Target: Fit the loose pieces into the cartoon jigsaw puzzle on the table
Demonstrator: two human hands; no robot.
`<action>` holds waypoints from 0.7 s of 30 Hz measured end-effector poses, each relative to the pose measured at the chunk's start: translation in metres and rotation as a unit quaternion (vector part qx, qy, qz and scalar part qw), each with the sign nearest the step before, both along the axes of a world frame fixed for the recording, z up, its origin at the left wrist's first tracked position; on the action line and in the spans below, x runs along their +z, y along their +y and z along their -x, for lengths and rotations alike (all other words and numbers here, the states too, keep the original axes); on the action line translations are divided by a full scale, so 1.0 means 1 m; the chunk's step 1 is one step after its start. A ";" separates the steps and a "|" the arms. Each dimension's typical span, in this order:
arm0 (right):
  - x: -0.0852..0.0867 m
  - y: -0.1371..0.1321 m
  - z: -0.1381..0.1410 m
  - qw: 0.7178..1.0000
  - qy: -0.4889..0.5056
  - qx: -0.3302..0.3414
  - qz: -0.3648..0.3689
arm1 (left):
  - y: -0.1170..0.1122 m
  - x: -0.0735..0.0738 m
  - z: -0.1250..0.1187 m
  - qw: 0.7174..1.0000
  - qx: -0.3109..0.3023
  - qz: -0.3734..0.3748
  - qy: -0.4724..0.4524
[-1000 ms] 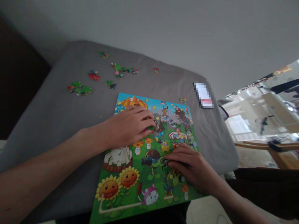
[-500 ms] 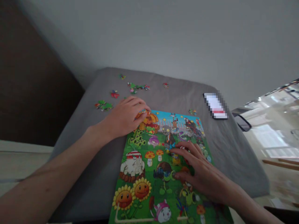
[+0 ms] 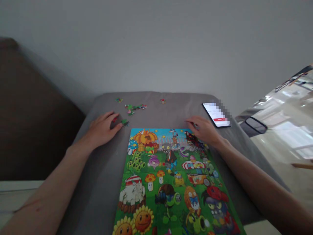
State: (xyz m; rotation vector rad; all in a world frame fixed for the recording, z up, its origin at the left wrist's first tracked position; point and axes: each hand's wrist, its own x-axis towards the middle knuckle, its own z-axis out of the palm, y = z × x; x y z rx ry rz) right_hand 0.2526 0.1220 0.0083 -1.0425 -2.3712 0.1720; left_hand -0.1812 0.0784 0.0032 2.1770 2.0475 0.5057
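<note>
Gathering loose pieces (image 3: 141,106) seems the step in hand: on the grey tabletop (image 3: 102,173), beyond the picture puzzle (image 3: 168,176), the left hand (image 3: 104,130) curves open beside a green piece (image 3: 126,123) — lifting it calls for a fingertip pinch — while the right hand's (image 3: 202,129) grip cannot be told.

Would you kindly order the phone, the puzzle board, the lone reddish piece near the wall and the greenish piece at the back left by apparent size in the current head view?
1. Puzzle board
2. Phone
3. Reddish piece and greenish piece: too alike to rank.
</note>
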 end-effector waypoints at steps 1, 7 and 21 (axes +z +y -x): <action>-0.007 0.004 -0.008 1.000 0.016 -0.010 -0.008 | 0.000 -0.001 0.002 1.000 0.001 0.004 0.002; -0.024 0.005 -0.028 0.997 0.073 -0.019 -0.005 | 0.002 -0.008 -0.009 1.000 0.020 -0.008 0.004; -0.025 0.009 -0.014 0.993 0.119 -0.015 0.015 | 0.058 0.024 -0.053 0.996 -0.062 -0.059 -0.003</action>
